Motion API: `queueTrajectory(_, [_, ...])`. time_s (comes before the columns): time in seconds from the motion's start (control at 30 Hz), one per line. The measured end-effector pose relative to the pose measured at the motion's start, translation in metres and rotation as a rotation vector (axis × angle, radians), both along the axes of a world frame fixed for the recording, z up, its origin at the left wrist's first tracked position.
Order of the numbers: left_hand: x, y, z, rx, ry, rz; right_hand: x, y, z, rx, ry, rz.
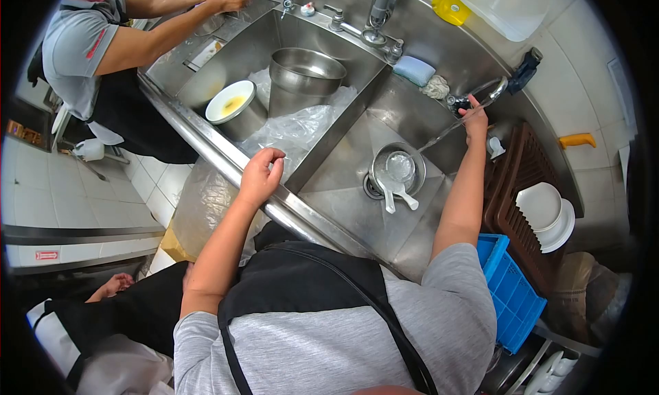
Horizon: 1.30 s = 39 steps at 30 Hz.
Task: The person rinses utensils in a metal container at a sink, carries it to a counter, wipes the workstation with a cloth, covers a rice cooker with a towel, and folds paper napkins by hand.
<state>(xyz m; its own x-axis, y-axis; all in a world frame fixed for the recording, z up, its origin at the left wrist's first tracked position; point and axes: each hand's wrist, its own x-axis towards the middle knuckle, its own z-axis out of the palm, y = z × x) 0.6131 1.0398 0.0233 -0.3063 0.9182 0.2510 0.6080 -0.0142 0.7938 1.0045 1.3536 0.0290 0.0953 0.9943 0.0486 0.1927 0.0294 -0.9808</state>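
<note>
My right hand (475, 124) reaches to the back right of the sink, beside the running water. Its fingers close at a dark, shiny thing (456, 105) that I cannot make out. My left hand (262, 175) is loosely curled above the sink's front rim (292, 213), with nothing visible in it. In the right basin (336, 203), a round metal bowl (419, 163) sits by the drain. Two light-handled utensils (400, 194) rest in it, and a stream of water (443, 135) from the faucet (495, 88) runs into it.
The left basin (199, 96) holds a large metal pot (307, 69), a white bowl (230, 102) and clear plastic (295, 137). A blue sponge (414, 71) lies on the back ledge. Plates (542, 206) stand in a brown rack at right. A co-worker (103, 59) works at left.
</note>
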Motion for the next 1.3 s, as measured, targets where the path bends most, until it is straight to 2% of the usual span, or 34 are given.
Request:
queueTrajectory(0.17, [0.0,0.0,0.0,0.008,-0.004,-0.003,-0.002,-0.003,0.0,0.044,-0.021,0.016])
queueTrajectory(0.27, [0.001,0.0,-0.002,0.026,-0.02,0.008,-0.005,-0.01,0.008,-0.003,0.076,0.014])
queueTrajectory(0.47, [0.001,0.001,-0.002,0.009,-0.032,0.01,0.002,-0.005,0.0,0.028,-0.052,0.032])
queueTrajectory(0.57, [0.002,0.001,-0.002,0.004,-0.023,0.017,0.002,-0.005,-0.003,0.037,0.032,0.009])
queueTrajectory(1.0, [0.005,0.003,0.004,-0.048,-0.022,0.013,0.006,-0.006,-0.007,-0.021,0.019,-0.021])
queueTrajectory(1.1, [0.004,0.003,0.002,-0.049,-0.014,0.009,0.006,-0.009,-0.011,0.039,0.03,-0.041])
queueTrajectory(1.2, [0.006,0.003,0.005,-0.054,-0.006,0.003,0.007,-0.009,-0.032,0.185,-0.074,-0.131])
queueTrajectory(1.3, [0.005,0.004,0.003,-0.062,-0.002,-0.004,0.009,-0.012,-0.058,0.62,-0.589,-0.233])
